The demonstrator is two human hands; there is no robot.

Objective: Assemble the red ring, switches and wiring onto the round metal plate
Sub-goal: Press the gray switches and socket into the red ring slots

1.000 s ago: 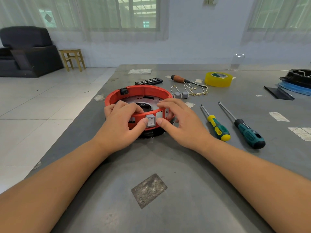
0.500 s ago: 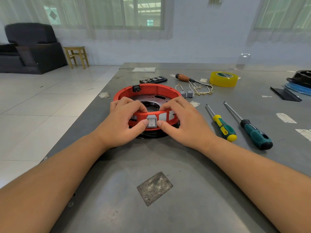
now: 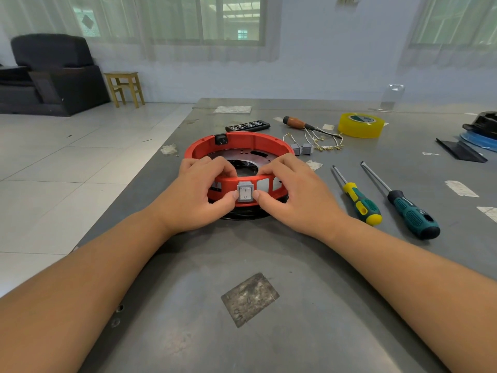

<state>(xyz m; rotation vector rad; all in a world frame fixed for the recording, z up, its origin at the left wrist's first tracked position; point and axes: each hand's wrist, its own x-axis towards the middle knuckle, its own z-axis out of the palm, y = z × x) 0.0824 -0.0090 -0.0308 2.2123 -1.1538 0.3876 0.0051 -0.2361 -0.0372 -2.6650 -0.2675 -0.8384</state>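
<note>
The red ring (image 3: 242, 144) sits on the round metal plate (image 3: 243, 158) in the middle of the grey table. A grey rocker switch (image 3: 245, 193) sits in an opening in the ring's near wall. My left hand (image 3: 199, 192) grips the near wall, fingers curled over its top edge and thumb against the switch's left side. My right hand (image 3: 293, 192) mirrors it, thumb at the switch's right side. Empty rectangular openings show to the right of the switch. Two more grey switches (image 3: 302, 149) with thin wiring (image 3: 322, 142) lie behind the ring on the right.
Two screwdrivers, yellow-green (image 3: 357, 199) and teal (image 3: 406, 208), lie to the right. Further back are a brown-handled tool (image 3: 298, 123), a yellow tape roll (image 3: 361, 125) and a black bit case (image 3: 247, 125). A black socket (image 3: 221, 139) sits in the ring's far wall. The table's left edge drops to tiled floor.
Both hands stay on the ring's near wall. The thumbs have closed in on the switch, which now sits squarely in its opening; the view shifted slightly.
</note>
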